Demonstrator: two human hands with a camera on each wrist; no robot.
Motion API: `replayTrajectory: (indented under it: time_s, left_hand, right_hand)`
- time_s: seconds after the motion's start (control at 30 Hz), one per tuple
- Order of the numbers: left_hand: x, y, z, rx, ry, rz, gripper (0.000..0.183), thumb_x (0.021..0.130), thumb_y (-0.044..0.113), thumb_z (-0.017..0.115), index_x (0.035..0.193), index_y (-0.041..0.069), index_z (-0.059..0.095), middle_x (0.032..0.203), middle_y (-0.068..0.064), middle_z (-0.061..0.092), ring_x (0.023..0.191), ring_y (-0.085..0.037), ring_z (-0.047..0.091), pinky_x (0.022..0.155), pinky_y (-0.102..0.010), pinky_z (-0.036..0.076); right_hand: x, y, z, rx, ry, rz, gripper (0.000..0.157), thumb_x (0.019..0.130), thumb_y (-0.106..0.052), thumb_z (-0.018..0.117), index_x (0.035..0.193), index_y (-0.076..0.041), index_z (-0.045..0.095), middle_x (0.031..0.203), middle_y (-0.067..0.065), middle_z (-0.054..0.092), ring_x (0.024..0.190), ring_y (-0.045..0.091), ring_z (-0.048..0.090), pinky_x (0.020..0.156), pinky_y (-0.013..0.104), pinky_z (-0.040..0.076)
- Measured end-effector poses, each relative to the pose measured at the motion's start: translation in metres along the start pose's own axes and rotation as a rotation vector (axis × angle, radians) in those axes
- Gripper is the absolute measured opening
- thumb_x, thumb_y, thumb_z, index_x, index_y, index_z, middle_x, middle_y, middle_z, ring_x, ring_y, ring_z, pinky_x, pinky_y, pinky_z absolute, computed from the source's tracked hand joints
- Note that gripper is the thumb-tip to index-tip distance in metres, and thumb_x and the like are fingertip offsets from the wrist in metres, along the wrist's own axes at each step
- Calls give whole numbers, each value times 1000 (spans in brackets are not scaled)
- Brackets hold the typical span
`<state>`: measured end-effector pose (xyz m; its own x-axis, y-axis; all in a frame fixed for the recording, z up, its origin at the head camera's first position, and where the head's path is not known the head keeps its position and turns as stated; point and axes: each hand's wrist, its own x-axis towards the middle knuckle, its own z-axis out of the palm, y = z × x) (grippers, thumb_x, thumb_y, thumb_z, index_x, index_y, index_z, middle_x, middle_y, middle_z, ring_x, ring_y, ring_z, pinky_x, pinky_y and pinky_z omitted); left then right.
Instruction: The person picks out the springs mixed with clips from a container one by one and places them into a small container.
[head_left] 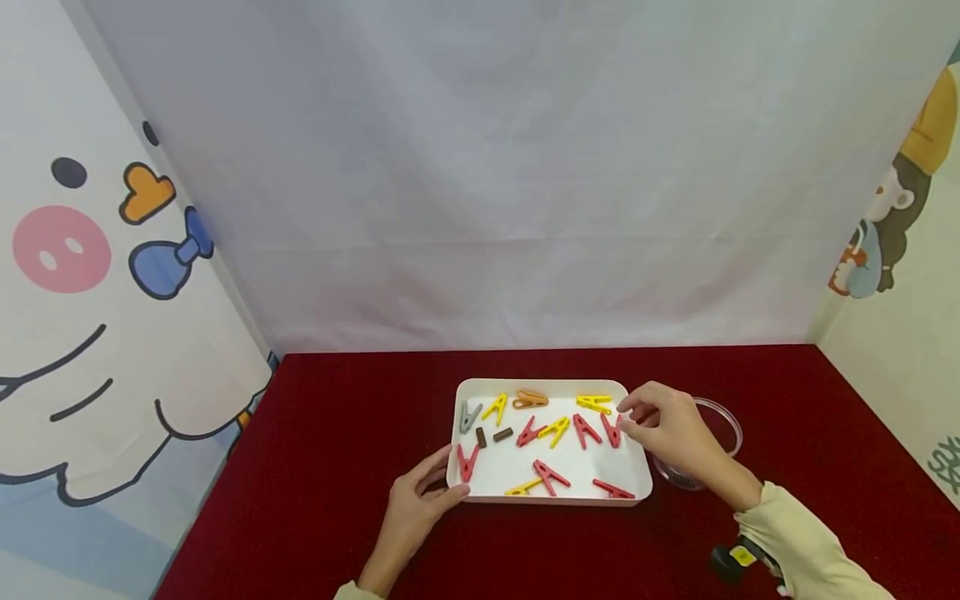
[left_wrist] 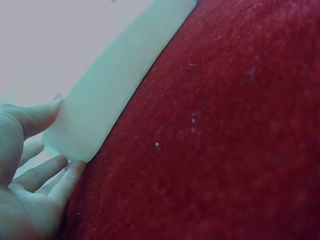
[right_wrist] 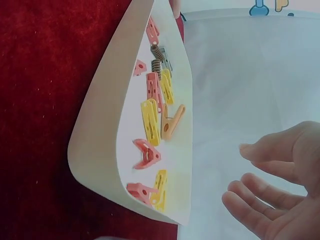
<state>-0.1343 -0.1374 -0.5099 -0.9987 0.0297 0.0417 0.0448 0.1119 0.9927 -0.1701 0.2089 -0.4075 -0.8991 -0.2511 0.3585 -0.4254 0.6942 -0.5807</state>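
Observation:
A white rectangular tray (head_left: 491, 492) sits on the red cloth with red, yellow, grey and orange clothespins scattered in it. Two small brown ridged pieces (head_left: 502, 434) lie among them. My left hand (head_left: 414, 504) holds the tray's near left corner, thumb on the near wall and fingers at the left side. Over the right rim hovers my right hand (head_left: 671, 425), close to a red clothespin (head_left: 611, 431). In the right wrist view that hand's thumb and fingers are apart with nothing between them. An orange clothespin (right_wrist: 172, 121) stands near the tray's far wall.
A round clear plastic container (head_left: 738, 432) stands right of the tray, partly behind my right forearm. Red cloth (head_left: 337, 417) covers the table. A pale curtain (head_left: 525, 208) hangs behind it, with cartoon-printed panels (head_left: 97, 333) at the sides.

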Motion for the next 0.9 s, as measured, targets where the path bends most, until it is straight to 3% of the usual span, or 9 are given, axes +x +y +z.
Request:
replayTrajectory:
  time_s: [0.57,0.9]
  left_hand:
    - [1,-3,1,-34,-10,28,62,74,7,81,131,7,57,130,-14,56,114,-30,56,80,-23,51]
    - [1,-2,0,-20,-2,7,62,74,9,81,131,8,57,130,-12,56,115,-30,55,81,-25,50]
  right_hand:
    - [13,-4,23,57,-46,-7,15,76,-2,77,88,-8,70,88,5,64,75,18,60,61,26,52]
    - [19,-3,38,98,-62,-21,15,75,-1,77,88,-4,69,89,6,64,75,21,61,60,26,51]
